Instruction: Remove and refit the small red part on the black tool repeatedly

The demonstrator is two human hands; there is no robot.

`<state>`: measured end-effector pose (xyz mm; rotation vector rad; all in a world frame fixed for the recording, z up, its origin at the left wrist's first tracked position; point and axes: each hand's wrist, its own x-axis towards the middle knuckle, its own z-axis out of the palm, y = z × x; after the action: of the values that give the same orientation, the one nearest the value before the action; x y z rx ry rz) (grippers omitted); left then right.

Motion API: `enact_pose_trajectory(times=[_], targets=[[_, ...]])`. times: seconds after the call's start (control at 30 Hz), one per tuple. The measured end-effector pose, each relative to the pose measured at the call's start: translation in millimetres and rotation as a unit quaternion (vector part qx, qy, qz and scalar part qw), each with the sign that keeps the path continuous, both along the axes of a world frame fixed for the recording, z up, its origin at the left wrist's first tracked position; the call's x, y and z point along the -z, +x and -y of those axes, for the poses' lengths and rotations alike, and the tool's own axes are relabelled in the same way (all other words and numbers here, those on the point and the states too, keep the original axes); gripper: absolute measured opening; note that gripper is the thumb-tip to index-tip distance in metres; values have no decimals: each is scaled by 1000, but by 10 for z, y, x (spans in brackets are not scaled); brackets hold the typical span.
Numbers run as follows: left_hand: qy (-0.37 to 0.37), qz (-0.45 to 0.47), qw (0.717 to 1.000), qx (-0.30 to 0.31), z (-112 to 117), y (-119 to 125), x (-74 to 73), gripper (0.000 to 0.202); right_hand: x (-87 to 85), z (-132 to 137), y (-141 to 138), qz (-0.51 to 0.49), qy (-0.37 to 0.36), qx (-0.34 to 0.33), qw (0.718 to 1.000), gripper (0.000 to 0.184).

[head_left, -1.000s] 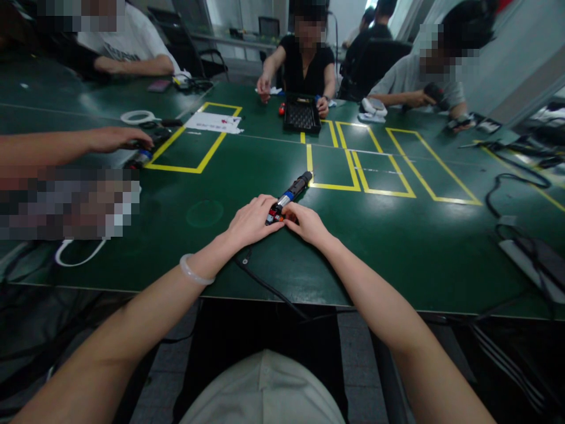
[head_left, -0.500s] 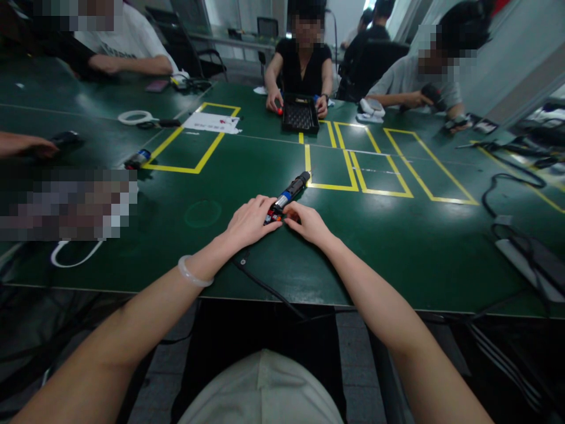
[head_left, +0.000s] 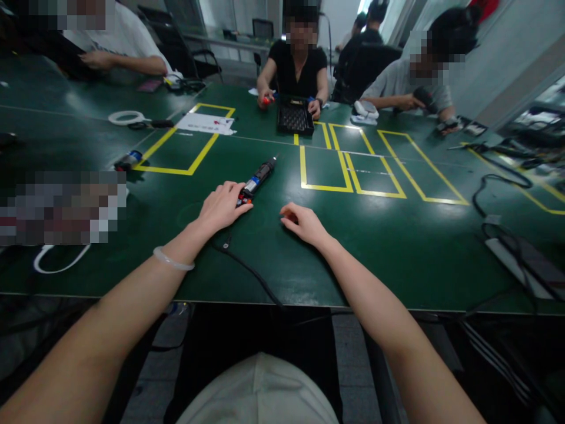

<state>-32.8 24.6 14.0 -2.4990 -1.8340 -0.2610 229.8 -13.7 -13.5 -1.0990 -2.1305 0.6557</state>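
My left hand is closed around the rear of a black electric screwdriver, which has a blue and silver label. Its thin bit points away toward the far right. Red and orange parts show between my thumb and fingers at its rear end. My right hand rests on the green table to the right, apart from the screwdriver. Its fingers are loosely curled, with a gap between thumb and forefinger and nothing visible in them. A black cable runs from near my left wrist over the table's front edge.
Yellow tape outlines mark the table. Opposite, a person holds a red-tipped item beside a black tray. A white sheet and a blue-labelled tool lie left. Cables and a flat device are at right.
My left hand has moved left and slightly away from me with the screwdriver. My right hand stays about where it was, now separated from the tool. The person opposite has shifted the red-tipped item.
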Motion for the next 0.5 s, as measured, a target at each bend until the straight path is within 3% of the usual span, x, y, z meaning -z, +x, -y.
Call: enact_pose_trajectory(times=[0.3,0.5], targets=[[-10,50,989,-140,-530,-896,45,72,-14,0,-7,9,4,5,1000,12],[29,40,974,-221,-600,-1161,62,69,2,-1,-2,6,1,5,1000,14]])
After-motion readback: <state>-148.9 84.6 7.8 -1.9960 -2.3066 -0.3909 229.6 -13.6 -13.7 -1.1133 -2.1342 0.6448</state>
